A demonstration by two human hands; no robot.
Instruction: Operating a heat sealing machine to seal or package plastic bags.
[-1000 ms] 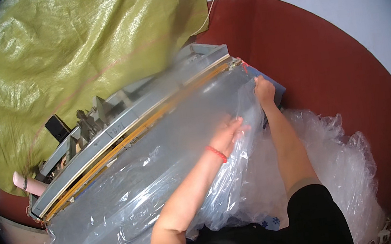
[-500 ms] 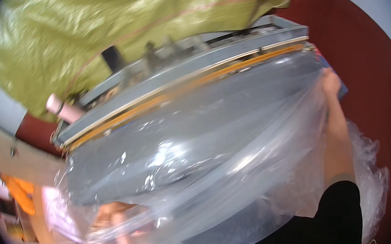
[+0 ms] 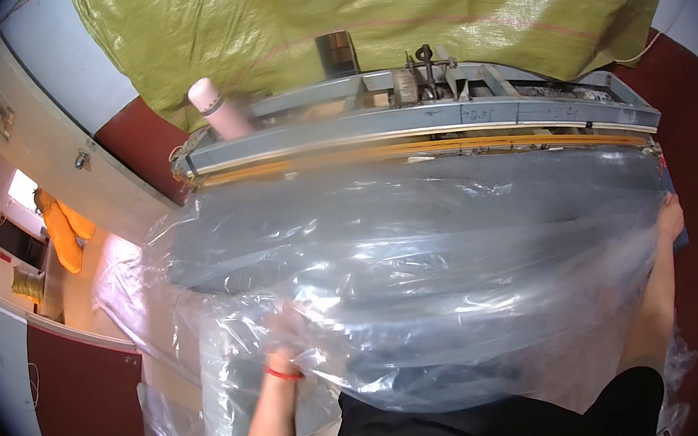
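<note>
A wide sheet of clear plastic film [image 3: 406, 250] lies in shiny wrinkles over a dark grey work surface and hangs down toward my body. My right hand [image 3: 671, 218] is at the surface's right end, its fingers closed on the film's edge. My left hand [image 3: 286, 325], above a red wristband [image 3: 283, 373], is at the film's near left part. Film covers it and motion smears its fingers, so their hold cannot be made out. Loose folds of film also hang below the left hand.
Along the far side runs a grey metal frame [image 3: 338, 138] with an orange strip [image 3: 445, 145]. On it stand a pink bottle [image 3: 220, 110] and a dark box-like object [image 3: 337, 54]. A yellow-green tarp [image 3: 391, 1] hangs behind. At left is a doorway beside a pale door [image 3: 55, 124].
The view has turned and levelled. My left hand has moved from the near left corner inward along the film. My right hand still holds the right end.
</note>
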